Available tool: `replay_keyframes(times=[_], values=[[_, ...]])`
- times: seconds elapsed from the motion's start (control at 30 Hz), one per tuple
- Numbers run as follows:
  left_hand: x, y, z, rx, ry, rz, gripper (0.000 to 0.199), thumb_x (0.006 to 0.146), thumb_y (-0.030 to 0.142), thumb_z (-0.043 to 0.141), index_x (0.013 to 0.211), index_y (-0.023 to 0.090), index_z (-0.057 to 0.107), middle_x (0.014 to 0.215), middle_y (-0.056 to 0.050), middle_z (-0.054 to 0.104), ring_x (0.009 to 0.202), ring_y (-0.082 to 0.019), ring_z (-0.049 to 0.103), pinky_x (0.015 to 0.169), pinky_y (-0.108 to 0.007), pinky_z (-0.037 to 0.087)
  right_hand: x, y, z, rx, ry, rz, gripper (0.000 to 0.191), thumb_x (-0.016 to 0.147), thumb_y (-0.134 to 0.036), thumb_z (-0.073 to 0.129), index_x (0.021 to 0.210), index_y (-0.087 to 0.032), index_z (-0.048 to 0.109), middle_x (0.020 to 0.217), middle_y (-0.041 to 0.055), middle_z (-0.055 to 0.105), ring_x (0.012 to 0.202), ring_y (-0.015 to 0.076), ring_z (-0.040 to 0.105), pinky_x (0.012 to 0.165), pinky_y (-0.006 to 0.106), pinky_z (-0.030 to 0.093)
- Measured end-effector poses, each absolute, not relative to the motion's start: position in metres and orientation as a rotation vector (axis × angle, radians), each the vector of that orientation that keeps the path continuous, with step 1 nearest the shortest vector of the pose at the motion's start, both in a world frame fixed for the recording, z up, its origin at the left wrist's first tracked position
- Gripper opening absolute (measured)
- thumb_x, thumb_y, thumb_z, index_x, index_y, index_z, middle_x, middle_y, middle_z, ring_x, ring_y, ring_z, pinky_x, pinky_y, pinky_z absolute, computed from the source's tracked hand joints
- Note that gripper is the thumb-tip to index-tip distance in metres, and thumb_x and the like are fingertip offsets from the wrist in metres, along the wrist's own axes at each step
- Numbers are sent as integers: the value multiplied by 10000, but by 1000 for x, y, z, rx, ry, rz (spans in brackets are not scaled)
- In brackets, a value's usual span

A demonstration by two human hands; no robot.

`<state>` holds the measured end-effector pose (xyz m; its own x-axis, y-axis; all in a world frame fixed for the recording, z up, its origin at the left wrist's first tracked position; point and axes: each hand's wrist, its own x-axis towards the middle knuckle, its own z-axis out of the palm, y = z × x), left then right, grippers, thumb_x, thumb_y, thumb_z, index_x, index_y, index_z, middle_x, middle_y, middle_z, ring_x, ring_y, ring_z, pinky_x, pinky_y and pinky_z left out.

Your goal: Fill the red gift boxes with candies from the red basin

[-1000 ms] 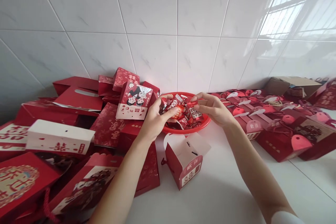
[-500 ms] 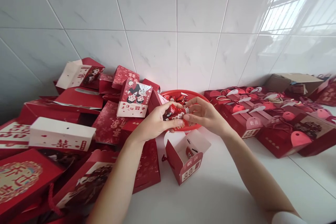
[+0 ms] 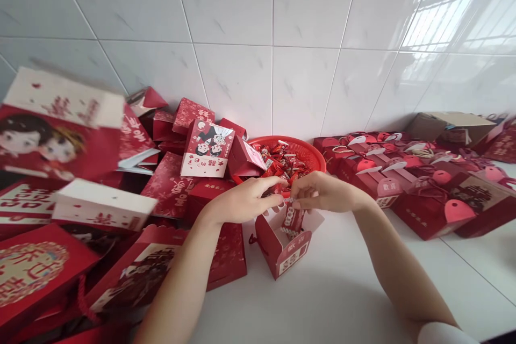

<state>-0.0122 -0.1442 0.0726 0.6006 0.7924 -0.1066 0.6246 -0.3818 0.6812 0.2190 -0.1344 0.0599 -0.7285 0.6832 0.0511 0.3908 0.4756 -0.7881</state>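
A small red gift box [image 3: 273,253] stands with its top flaps spread on the white table, just below my hands. My right hand [image 3: 322,192] is closed, its fingertips pinching a red candy packet [image 3: 295,219] with pale print, which is partly inside the box. My left hand [image 3: 242,201] hangs over the box's left side, fingers curled round a red wrapped candy [image 3: 276,189] that shows only in part. Behind both hands sits a red plastic basket [image 3: 316,157] with several red wrapped candies [image 3: 284,161] in it.
Red and white gift boxes [image 3: 207,145] lie heaped on the left. One large printed box [image 3: 60,123] there is raised and blurred. Rows of closed red boxes [image 3: 427,215] stand on the right, a cardboard box [image 3: 451,121] behind them. A tiled wall [image 3: 306,86] bounds the back.
Both hands have come down from the basket to the open box, and the packet now reaches into it. At the far left a printed box has risen above the heap.
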Motion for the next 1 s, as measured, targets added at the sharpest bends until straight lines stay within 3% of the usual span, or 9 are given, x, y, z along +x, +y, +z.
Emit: replay_keyframes(times=[0.1, 0.17, 0.3, 0.4, 0.47, 0.6, 0.7, 0.83, 1.0], values=[[-10, -145, 72, 2152, 1147, 287, 375, 952, 527, 480, 971, 185, 635, 851, -22, 689, 790, -211, 642, 672, -295, 448, 213, -136, 57, -941, -2441, 1046, 138, 895, -256, 614, 838, -167, 703, 751, 23, 704, 675, 136, 632, 605, 250, 465], [-8, -144, 70, 2124, 1149, 292, 404, 947, 558, 478, 899, 182, 618, 829, -30, 696, 769, -215, 646, 656, -298, 454, 210, -137, 56, -981, -2334, 1014, 145, 904, -290, 616, 853, -171, 681, 762, 29, 708, 679, 145, 640, 607, 257, 480], [-3, -144, 65, 2066, 1010, 424, 440, 980, 524, 445, 1252, 207, 583, 1088, -58, 736, 1010, -237, 665, 842, -314, 495, 206, -138, 53, -896, -2113, 1069, 144, 896, -329, 640, 905, -185, 636, 813, 34, 712, 712, 162, 660, 657, 293, 525], [0, -144, 63, 2063, 1010, 485, 572, 993, 539, 411, 1465, 216, 441, 1357, -88, 641, 1307, -255, 534, 1035, -326, 422, 205, -137, 52, -794, -2039, 1147, 158, 900, -331, 635, 859, -179, 636, 778, 33, 691, 723, 171, 660, 689, 316, 531], [0, -145, 63, 2073, 1028, 473, 636, 979, 575, 420, 1500, 212, 403, 1449, -98, 570, 1377, -271, 468, 1078, -339, 389, 207, -136, 53, -751, -2005, 1180, 207, 894, -360, 647, 805, -173, 634, 760, 31, 677, 719, 167, 645, 688, 316, 524], [-6, -145, 67, 2183, 1081, 278, 559, 930, 593, 490, 1339, 220, 574, 1285, -90, 653, 1189, -294, 594, 960, -361, 454, 214, -136, 57, -856, -2035, 1109, 216, 860, -358, 685, 757, -176, 633, 722, 7, 659, 677, 140, 602, 649, 286, 493], [-12, -145, 68, 2288, 1282, 112, 477, 862, 573, 574, 1165, 217, 671, 1161, -93, 649, 1123, -311, 599, 906, -365, 461, 216, -136, 57, -931, -2215, 1131, 183, 856, -336, 673, 770, -176, 657, 751, 16, 687, 701, 147, 624, 653, 278, 494], [-17, -148, 70, 2281, 1422, -23, 514, 762, 528, 659, 1179, 228, 666, 1210, -94, 584, 1085, -304, 604, 874, -351, 470, 213, -137, 57, -1032, -2375, 1030, 150, 869, -325, 647, 878, -180, 684, 850, 34, 716, 773, 167, 646, 676, 277, 489], [-22, -152, 75, 2249, 1475, -114, 553, 723, 558, 676, 1173, 239, 644, 1199, -85, 566, 1044, -296, 606, 800, -329, 470, 218, -143, 60, -1334, -2414, 765, 196, 830, -364, 704, 812, -191, 614, 858, 36, 678, 777, 178, 609, 666, 284, 447]])
